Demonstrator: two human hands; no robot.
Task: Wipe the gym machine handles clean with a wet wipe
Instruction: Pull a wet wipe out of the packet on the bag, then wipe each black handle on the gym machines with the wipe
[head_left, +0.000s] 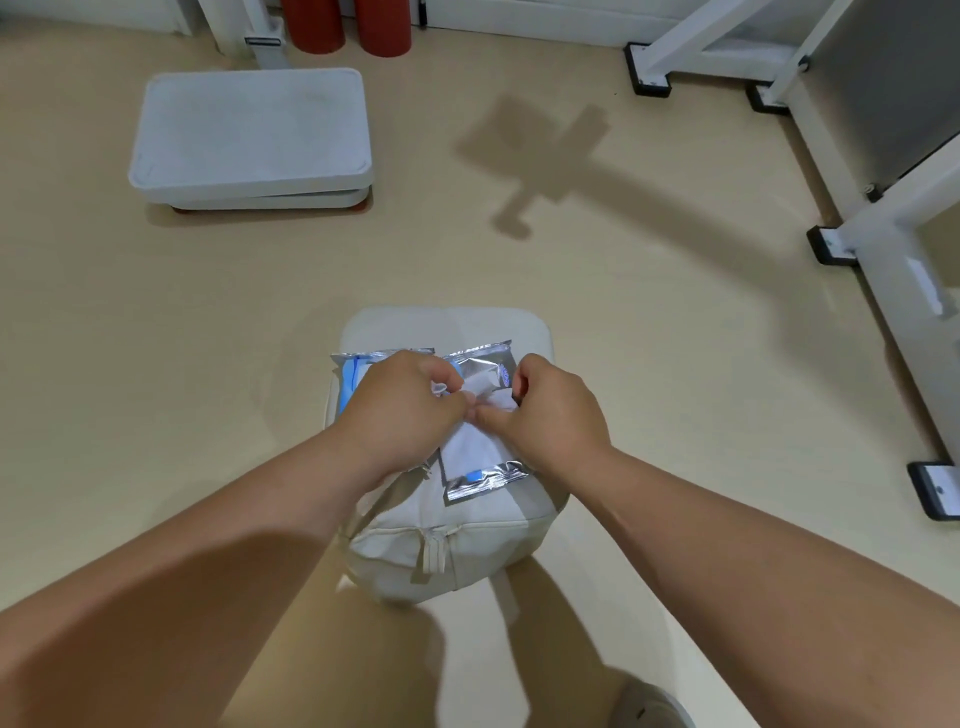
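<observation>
Both hands meet over a cream cushion (447, 545), thumbs nearly touching. The left hand (400, 410) and the right hand (550, 415) each have their fingers curled, pinching the top edge of a white wet wipe (470, 447) that lies between and just beneath them. The wipe spreads over a silver pack (488, 480), whose crimped ends show beyond the fingertips and below the right wrist. A second pack (353, 374) with blue print lies under the left hand. Far ahead of the left hand sits a white step platform (249, 135); well to the right of the right hand stands a white machine frame (883, 234).
</observation>
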